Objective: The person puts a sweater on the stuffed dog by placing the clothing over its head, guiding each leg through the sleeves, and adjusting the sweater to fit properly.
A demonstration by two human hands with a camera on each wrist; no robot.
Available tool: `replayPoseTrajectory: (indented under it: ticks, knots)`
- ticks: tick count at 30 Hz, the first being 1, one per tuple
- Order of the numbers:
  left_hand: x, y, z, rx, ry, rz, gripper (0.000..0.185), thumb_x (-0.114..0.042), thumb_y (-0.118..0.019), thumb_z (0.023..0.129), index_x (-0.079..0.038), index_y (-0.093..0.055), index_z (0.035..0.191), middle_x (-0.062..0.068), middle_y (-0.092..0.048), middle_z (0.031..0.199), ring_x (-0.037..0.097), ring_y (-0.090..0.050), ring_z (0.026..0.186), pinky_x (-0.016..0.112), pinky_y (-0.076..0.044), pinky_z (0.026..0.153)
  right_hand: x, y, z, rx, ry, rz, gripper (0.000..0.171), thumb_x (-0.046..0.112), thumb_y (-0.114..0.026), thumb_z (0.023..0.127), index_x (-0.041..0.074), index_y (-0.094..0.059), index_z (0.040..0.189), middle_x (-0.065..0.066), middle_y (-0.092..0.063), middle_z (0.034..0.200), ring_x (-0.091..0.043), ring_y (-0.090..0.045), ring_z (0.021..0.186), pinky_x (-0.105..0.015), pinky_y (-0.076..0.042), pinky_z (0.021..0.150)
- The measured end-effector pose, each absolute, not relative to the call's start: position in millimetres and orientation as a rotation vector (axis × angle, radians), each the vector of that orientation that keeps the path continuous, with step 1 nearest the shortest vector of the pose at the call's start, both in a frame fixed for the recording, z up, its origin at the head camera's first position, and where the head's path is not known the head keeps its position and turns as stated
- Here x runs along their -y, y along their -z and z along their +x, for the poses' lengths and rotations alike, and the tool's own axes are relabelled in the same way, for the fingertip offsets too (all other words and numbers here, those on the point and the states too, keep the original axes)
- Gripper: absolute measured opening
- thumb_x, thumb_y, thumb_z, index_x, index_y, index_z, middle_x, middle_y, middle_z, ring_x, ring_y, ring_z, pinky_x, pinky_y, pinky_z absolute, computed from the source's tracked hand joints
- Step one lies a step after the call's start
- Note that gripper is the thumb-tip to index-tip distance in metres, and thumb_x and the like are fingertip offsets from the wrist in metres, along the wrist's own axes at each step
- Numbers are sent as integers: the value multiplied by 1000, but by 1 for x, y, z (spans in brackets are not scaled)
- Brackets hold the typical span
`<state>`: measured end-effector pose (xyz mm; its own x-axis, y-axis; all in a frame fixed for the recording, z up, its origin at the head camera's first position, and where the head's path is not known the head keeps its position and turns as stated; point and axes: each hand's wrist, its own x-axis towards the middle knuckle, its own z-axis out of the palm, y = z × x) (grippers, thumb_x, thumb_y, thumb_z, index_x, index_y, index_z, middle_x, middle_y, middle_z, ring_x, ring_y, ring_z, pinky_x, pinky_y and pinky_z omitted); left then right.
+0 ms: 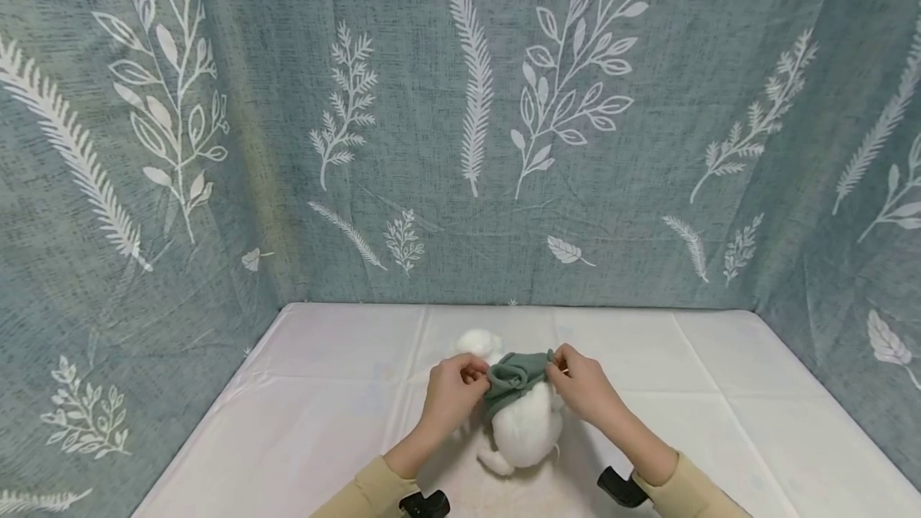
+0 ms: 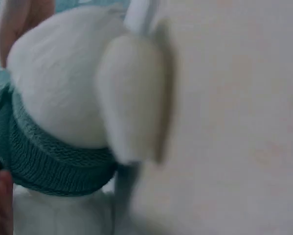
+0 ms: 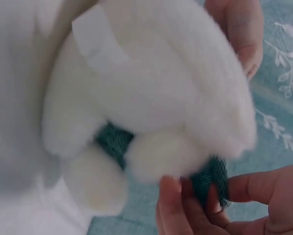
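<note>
Left hand (image 1: 452,390) pinches the left end of a green knit band (image 1: 514,372), fingers curled on it. White plush toy (image 1: 525,422) lies between the two hands, near the middle of the desk (image 1: 324,390), a little toward the front edge. Band wraps the toy just below its round head (image 1: 480,342). Right hand (image 1: 581,386) pinches the band's right end, thumb and fingers closed on the fabric. Hands apart, one at each side of the toy. Plush is soft, fluffy, rounded, with stubby limbs; band is ribbed knit. Desk carries a pale creased cloth. Leaf-print fabric (image 1: 475,118) hangs behind and at both sides.
</note>
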<state>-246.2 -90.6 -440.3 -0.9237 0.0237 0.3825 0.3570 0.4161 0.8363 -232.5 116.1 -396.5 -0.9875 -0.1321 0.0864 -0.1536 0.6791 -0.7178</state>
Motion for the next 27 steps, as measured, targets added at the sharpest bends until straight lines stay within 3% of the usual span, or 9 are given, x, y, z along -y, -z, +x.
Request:
replayPoseTrajectory:
  ticks: [6, 12, 19, 24, 27]
  knots:
    - [88, 438, -253, 2253, 1490, -160, 6, -11, -74, 81, -12, -70, 75, -1, -63, 65, 5, -51, 52, 20, -43, 49, -120, 396, -236, 2886, -1212, 178, 21, 14, -46, 96, 6, -57, 80, -4, -61, 70, -16, -60, 64, -27, -47, 57]
    - [91, 440, -254, 2346, 1386, -223, 5, -12, -71, 84, -13, -66, 82, -4, -62, 70, 3, -52, 59, 19, -45, 53, -124, 404, -242, 2960, -1210, 124, 29, 17, -53, 93, 8, -58, 67, -4, -62, 60, -21, -60, 55, -27, -45, 52]
    - [95, 430, -239, 2190, 1465, -550, 10, -9, -72, 83, -16, -64, 84, -5, -62, 75, 6, -57, 65, 21, -49, 57, -122, 406, -242, 2814, -1095, 232, 17, 19, -67, 88, 8, -53, 90, -2, -52, 65, -13, -46, 51, -26, -38, 48]
    - [91, 423, -234, 2207, 1386, -735, 8, -7, -73, 82, -15, -71, 83, -6, -60, 79, 4, -55, 67, 22, -48, 57, -119, 406, -247, 2557, -943, 498, 21, 3, -76, 77, 14, -59, 86, 7, -55, 69, -5, -51, 60, -21, -44, 55]
    - [87, 421, -236, 2259, 1341, -756, 8, -7, -72, 83, -15, -73, 86, -6, -61, 80, 3, -53, 66, 21, -48, 57, -117, 405, -249, 2463, -870, 629, 24, 0, -77, 74, 18, -64, 83, 9, -61, 77, -3, -57, 68, -25, -51, 63]
